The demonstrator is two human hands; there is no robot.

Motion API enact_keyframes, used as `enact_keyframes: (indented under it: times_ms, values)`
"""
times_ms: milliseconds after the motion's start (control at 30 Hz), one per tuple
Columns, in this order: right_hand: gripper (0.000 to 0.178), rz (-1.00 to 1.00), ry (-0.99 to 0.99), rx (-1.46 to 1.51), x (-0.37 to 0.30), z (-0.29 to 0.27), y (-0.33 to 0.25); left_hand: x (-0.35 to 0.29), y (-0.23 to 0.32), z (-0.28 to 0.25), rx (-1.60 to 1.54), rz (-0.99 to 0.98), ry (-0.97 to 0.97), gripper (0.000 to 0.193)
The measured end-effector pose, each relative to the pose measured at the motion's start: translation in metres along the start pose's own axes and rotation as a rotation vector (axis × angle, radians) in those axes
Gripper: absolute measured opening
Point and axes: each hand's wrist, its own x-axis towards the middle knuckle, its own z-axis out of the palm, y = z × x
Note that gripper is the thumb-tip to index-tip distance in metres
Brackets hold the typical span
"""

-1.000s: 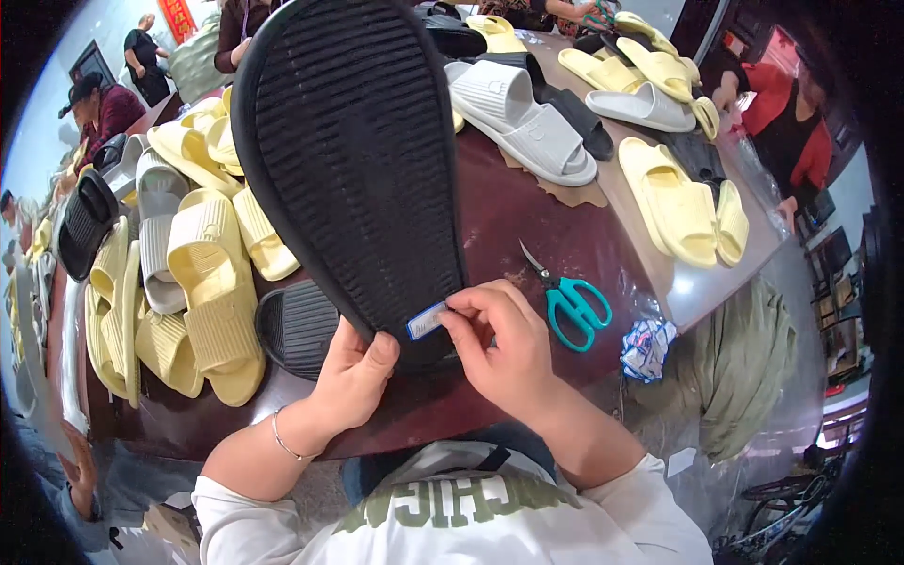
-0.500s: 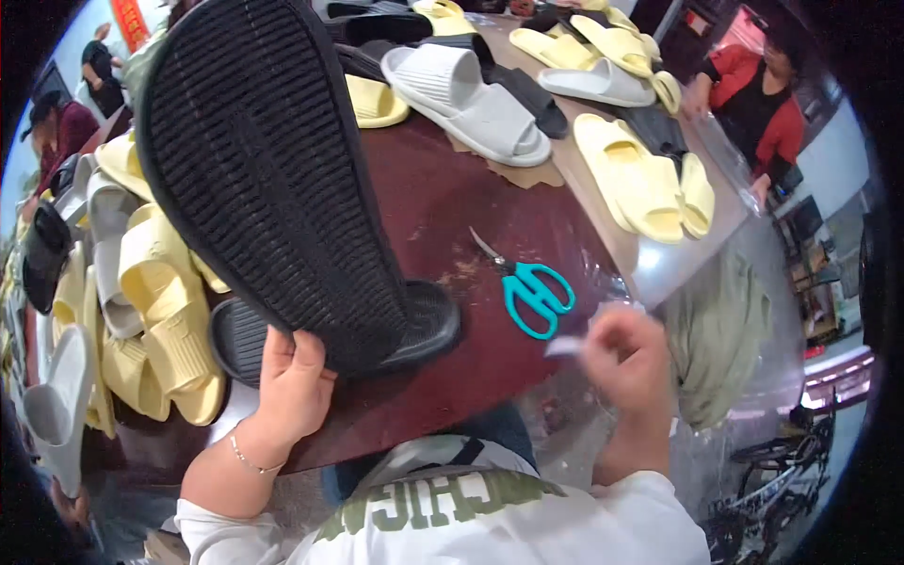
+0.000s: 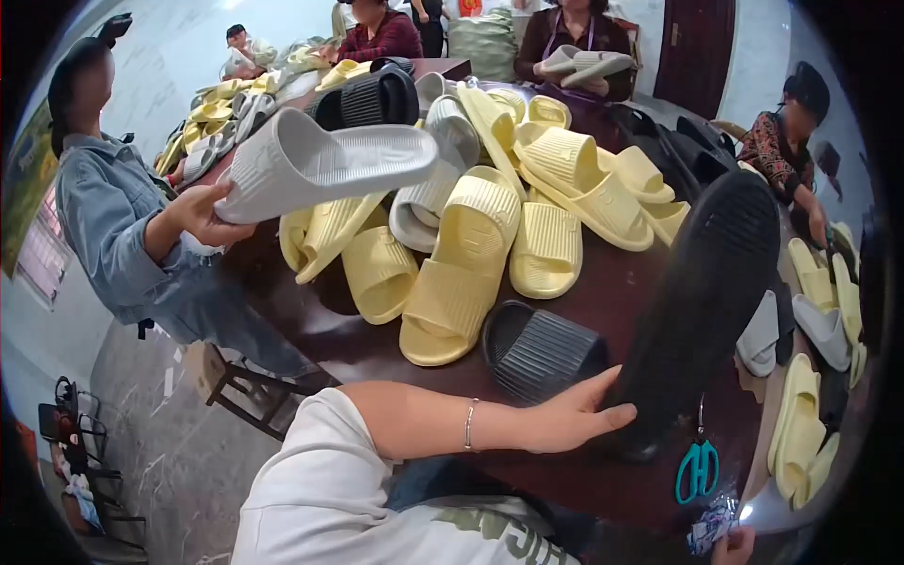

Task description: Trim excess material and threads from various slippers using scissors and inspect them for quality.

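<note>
Currently, the left hand (image 3: 584,414) is gripping the black slipper (image 3: 702,292) near its lower end, holding it steeply tilted over the dark red table (image 3: 612,292). The right hand (image 3: 734,544) is reaching to a crumpled blue-and-white bundle (image 3: 713,525) near the teal scissors (image 3: 697,471); whether it is grasping anything, I cannot tell. A co-worker's hand (image 3: 202,217) is holding a grey slipper (image 3: 325,169).

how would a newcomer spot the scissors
At the dark red table, find the black slipper held in the white-sleeved person's left hand. Just right of its lower end lie the scissors. Their teal handles stand out from that black slipper and the yellow slippers farther right.
</note>
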Motion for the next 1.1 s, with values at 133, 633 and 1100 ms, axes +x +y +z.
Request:
enact_keyframes:
  times_ms: [133, 633, 1100]
  values:
    - [0.022, -0.054, 0.233, 0.242, -0.012, 0.009, -0.018, 0.001, -0.002, 0.001, 0.175, 0.05, -0.103, 0.05]
    - [0.04, -0.484, 0.151, 1.257, -0.012, 0.016, -0.1, 0.004, 0.022, -0.001, 1.915, 0.752, -0.268, 0.038]
    - [0.035, -0.269, 0.044, 0.963, 0.055, 0.038, -0.065, -0.02, 0.054, -0.077, 1.668, 0.021, -0.088, 0.109]
